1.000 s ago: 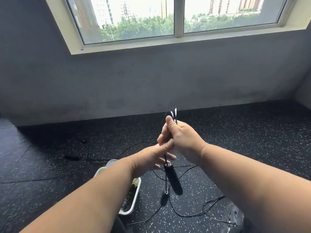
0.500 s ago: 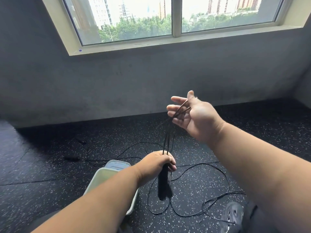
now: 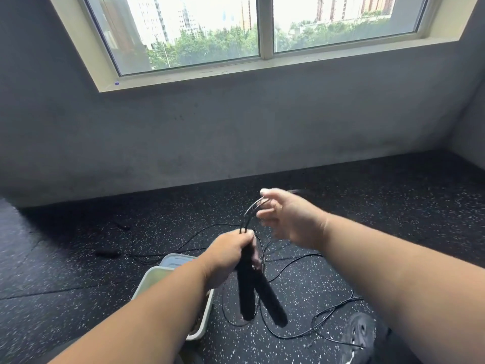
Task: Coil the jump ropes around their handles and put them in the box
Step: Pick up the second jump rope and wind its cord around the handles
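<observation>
Handles [image 3: 258,292], two, in left hand [image 3: 228,254]; one box [image 3: 204,324].

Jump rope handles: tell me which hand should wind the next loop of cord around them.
Right. The right hand already holds the cord just above the handles, free to circle them. The left hand grips both handles together, so it should only steady them.

A wide two-pane window [image 3: 262,30] lets in daylight, with trees and tall buildings beyond. Below it, a bare grey wall [image 3: 236,127] meets a black, white-speckled floor [image 3: 78,258].
</observation>
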